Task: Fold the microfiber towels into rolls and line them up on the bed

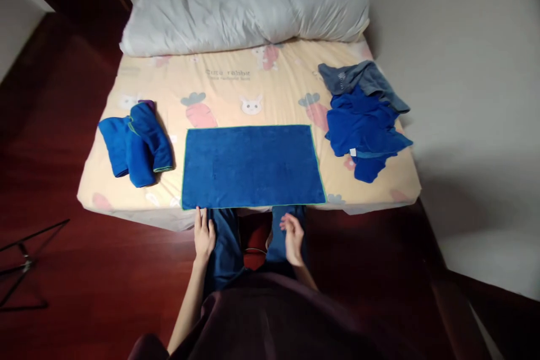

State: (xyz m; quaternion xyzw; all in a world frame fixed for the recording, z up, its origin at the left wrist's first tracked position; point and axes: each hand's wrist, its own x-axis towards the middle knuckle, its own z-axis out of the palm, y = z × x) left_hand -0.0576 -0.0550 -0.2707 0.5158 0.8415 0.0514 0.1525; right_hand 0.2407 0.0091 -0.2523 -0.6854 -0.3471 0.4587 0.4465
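Left hand [205,239]: fingers extended, slightly spread, tips at near-left corner of blue towel [253,166]. Right hand [294,238]: loosely curled, empty. Towel flat, midway along front edge of bed [276,104]. Folded blue towels [140,157] toward left edge; rumpled blue cloths [360,124] by right.

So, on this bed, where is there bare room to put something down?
Widest bare patch of sheet: between the flat blue cloth and the grey bedding. A narrower strip parts that cloth from the rolled cloths at left. Crowded: right side, under the crumpled heap.
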